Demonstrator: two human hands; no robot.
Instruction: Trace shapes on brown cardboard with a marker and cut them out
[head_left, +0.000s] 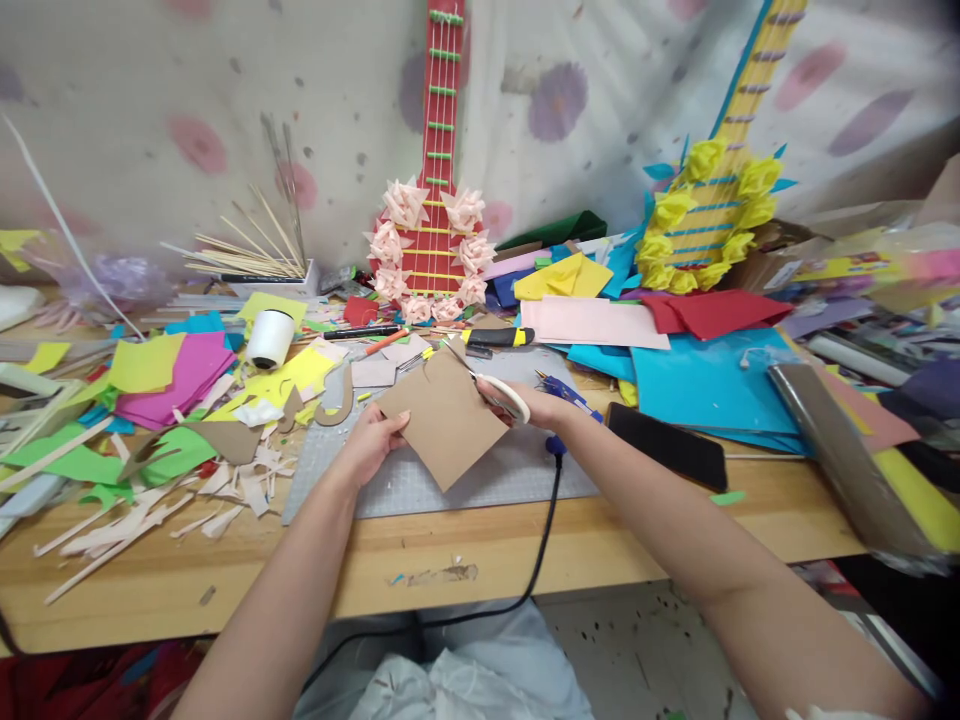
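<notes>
A square of brown cardboard [448,430] is held up over the grey cutting mat [330,485], one corner toward me. My left hand [379,438] pinches its left corner between thumb and fingers. In my right hand [536,405] are scissors with white handles [511,398]; their blades lie at the upper right edge of the cardboard. How wide the blades stand is hard to see. Just right of that hand rests a blue glue gun [566,392] with a black cord. A hook-shaped brown cardboard piece [341,398] lies on the mat's left part.
Behind the mat stand a red paper guitar [439,240] with pink flowers and a yellow one [712,215] with yellow flowers. A black phone [666,445] lies at right beside blue sheets [705,380]. Paper scraps [240,475] and a white roll [270,338] crowd the left.
</notes>
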